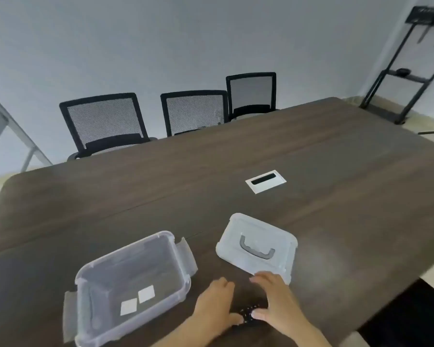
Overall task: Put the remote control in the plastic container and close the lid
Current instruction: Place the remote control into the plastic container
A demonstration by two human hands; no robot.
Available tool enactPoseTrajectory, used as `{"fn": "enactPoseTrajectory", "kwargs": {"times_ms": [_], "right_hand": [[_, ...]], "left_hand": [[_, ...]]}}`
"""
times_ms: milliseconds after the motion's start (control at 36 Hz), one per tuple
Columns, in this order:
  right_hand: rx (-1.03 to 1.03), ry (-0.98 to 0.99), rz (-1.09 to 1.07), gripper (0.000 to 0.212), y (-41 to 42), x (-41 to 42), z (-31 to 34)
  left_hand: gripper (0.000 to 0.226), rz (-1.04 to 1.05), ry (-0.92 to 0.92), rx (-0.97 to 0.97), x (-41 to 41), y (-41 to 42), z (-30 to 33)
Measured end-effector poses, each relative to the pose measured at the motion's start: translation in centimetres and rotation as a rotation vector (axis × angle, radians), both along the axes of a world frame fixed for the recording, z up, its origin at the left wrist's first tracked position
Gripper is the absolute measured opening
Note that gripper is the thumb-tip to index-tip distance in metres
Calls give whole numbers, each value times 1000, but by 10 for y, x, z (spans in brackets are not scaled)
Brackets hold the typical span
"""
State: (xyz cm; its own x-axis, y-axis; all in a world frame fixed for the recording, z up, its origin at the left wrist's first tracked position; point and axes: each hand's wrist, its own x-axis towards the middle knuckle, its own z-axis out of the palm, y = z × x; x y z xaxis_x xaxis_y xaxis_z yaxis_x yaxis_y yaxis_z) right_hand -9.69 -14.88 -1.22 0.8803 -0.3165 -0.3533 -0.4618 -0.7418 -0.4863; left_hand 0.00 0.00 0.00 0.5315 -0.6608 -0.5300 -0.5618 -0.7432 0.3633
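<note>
Dark table (311,159) — both hands' fingers (257,315) pinch remote control (251,312), mostly hidden, axis unclear.

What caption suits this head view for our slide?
Both hands, left hand and right hand, on the remote control between open plastic container and lid.

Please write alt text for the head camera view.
Both hands, left hand and right hand, reach onto a black remote control on a dark table. An open plastic container sits left; its lid lies beyond.
</note>
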Motion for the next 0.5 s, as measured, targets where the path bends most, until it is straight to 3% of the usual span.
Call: {"fn": "enactPoseTrajectory", "kwargs": {"times_ms": [167, 500], "right_hand": [[-102, 144, 176, 77, -5, -6, -26], [-137, 97, 227, 54, -10, -7, -35]], "left_hand": [[72, -98, -59, 188, -11, 10, -20], [53, -167, -194, 174, -18, 13, -27]]}}
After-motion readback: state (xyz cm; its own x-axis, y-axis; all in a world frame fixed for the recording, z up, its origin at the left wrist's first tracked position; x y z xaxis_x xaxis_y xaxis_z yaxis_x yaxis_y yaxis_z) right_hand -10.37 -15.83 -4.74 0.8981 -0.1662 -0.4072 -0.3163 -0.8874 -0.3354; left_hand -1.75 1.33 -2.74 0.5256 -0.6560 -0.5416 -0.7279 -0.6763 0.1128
